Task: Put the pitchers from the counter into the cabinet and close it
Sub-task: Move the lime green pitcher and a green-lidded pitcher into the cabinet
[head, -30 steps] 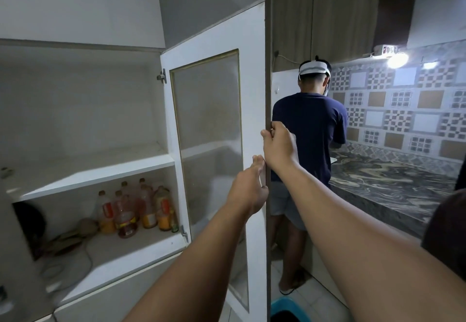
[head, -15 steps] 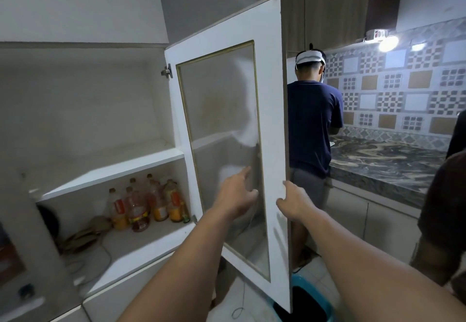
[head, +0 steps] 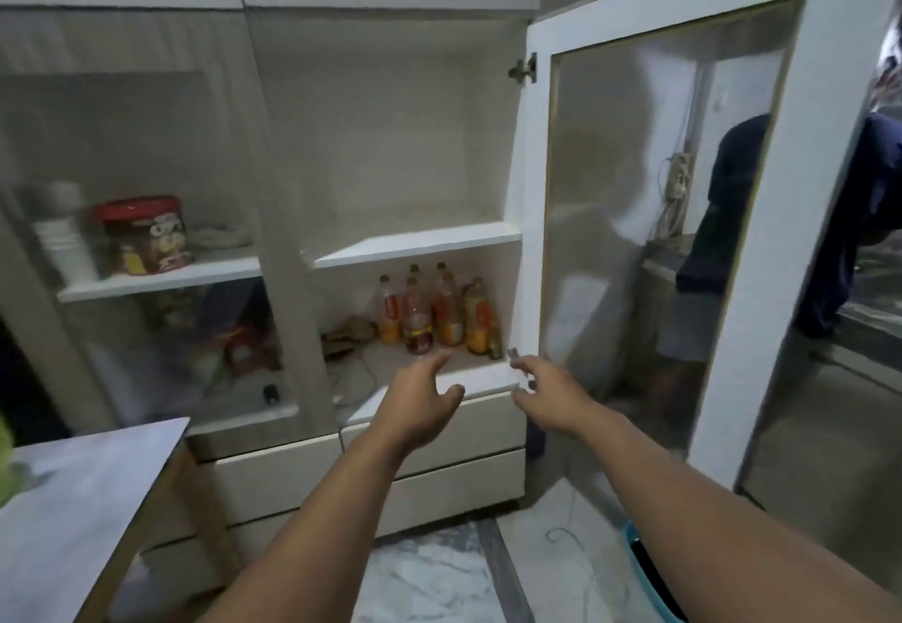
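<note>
The white cabinet (head: 415, 244) stands in front of me with its right glass door (head: 761, 241) swung wide open. Its upper shelf is bare; the lower shelf holds several bottles (head: 439, 315). My left hand (head: 420, 403) and my right hand (head: 549, 390) both hover in front of the lower shelf's front edge, fingers spread and relaxed, holding nothing and touching nothing. No pitcher is in view.
The left cabinet section behind a shut glass door holds a red-lidded jar (head: 146, 237) and white cups (head: 63, 232). A grey table corner (head: 83, 500) is at lower left. Drawers (head: 439, 442) sit below the shelves. A person in dark blue (head: 873, 212) stands beyond the open door. A blue bin (head: 644, 569) is on the floor.
Both hands have let go of the door edge and dropped toward the lower shelf. The door has swung further open, and my view has turned left onto the cabinet.
</note>
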